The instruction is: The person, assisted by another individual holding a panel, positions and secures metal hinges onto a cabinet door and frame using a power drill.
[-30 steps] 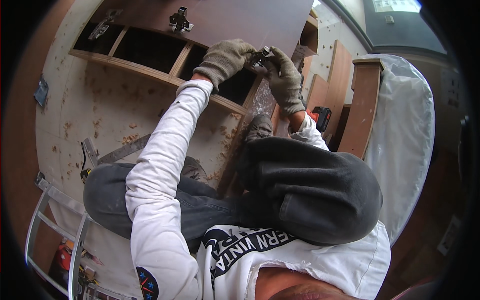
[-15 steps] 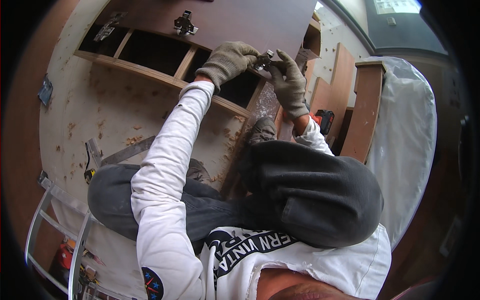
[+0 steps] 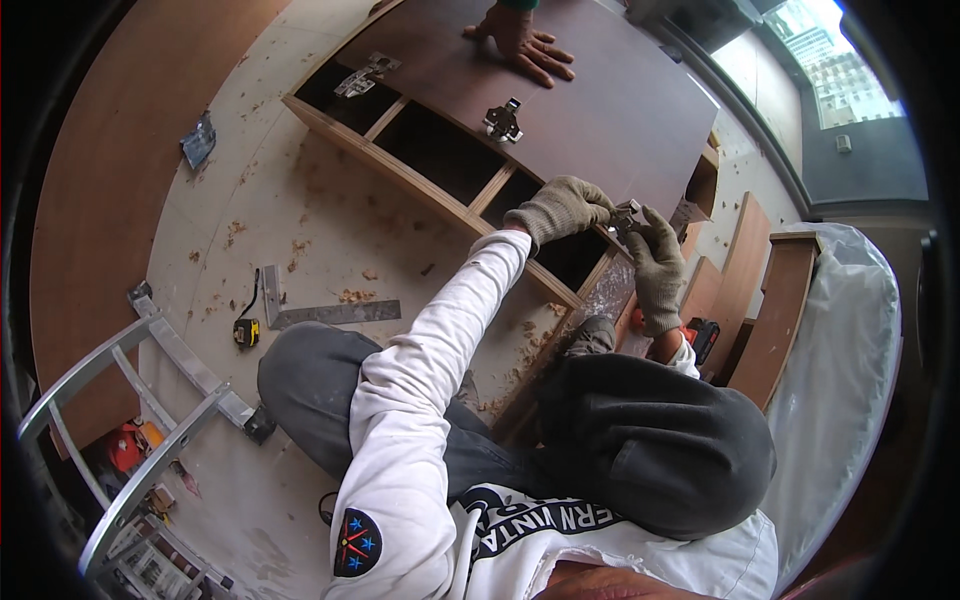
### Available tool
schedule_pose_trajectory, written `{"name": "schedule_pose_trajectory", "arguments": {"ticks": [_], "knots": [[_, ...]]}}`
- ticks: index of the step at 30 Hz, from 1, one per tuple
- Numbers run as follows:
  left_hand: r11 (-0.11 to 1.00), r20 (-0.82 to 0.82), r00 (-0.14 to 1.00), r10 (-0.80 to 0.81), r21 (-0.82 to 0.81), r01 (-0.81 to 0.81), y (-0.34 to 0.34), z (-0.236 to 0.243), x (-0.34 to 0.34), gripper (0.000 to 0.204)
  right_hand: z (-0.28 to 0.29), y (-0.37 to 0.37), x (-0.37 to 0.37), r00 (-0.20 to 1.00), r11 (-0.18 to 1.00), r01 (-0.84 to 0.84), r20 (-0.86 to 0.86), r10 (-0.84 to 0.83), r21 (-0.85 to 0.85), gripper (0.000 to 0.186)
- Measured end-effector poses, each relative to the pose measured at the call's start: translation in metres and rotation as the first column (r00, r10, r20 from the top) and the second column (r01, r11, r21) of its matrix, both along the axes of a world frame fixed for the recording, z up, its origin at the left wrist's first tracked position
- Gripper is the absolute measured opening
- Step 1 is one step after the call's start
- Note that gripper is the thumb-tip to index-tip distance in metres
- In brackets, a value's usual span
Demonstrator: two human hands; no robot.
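Centremost, one brown cabinet [image 3: 620,110] with three dark openings [image 3: 440,150] along the near side. Right of the cabinet, one sheet of translucent plastic [image 3: 850,330]; toward its lower left, one metal ladder [image 3: 180,435]. On the floor, left of the cabinet's near side, one metal square [image 3: 335,312]. On the cabinet's top, another person's bare hand [image 3: 525,50], fingers spread. Past its near right corner, one red-and-black power tool [image 3: 704,338], partly hidden. Beside the square, one yellow-and-black tape measure [image 3: 246,333]. Counts three hinges: two by the cabinet's near edge [image 3: 503,120], and at its near right corner, one held hinge [image 3: 626,214], pinched narrowly between gloved left hand [image 3: 562,212] and gloved right hand [image 3: 657,275].
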State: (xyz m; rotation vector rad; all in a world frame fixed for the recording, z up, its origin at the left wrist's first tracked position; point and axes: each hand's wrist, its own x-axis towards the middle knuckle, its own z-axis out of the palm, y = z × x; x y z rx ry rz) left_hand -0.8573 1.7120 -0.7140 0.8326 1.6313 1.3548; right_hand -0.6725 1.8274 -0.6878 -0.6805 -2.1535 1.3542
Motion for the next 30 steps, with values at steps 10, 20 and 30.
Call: {"name": "schedule_pose_trajectory", "arguments": {"ticks": [10, 20, 30], "knots": [[1.000, 0.064, 0.998, -0.021, 0.000, 0.021, -0.002, 0.006, -0.001, 0.021, 0.000, 0.005, 0.000, 1.000, 0.999, 0.009, 0.007, -0.009, 0.046, 0.042], [0.999, 0.177, 0.984, 0.028, -0.041, -0.021, -0.002, 0.013, 0.002, 0.025, 0.005, 0.008, -0.001, 0.999, 0.995, 0.030, 0.044, -0.026, -0.098, 0.039], [0.996, -0.366, 0.926, 0.092, 0.021, -0.091, -0.009, 0.021, 0.030, 0.049, 0.013, -0.005, 0.009, 0.995, 0.953, 0.092, -0.007, -0.098, -0.287, 0.040]]}}
